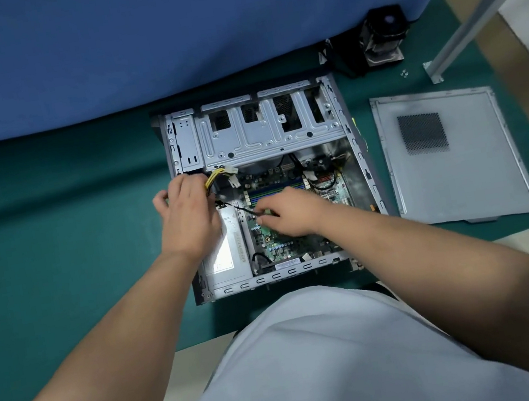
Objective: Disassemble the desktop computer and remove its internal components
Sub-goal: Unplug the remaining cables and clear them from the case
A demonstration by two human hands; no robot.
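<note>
One case [355, 151], one panel [450, 157], two hands [186, 219]

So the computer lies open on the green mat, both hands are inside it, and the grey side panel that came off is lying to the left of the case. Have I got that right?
Nearly. The side panel lies to the right of the case, not the left, as the head view shows. The rest holds: the open case rests on the green mat, and the left hand and right hand are both inside it.

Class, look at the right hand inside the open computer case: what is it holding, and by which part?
The right hand pinches a thin black cable at its connector end, above the motherboard.
</note>
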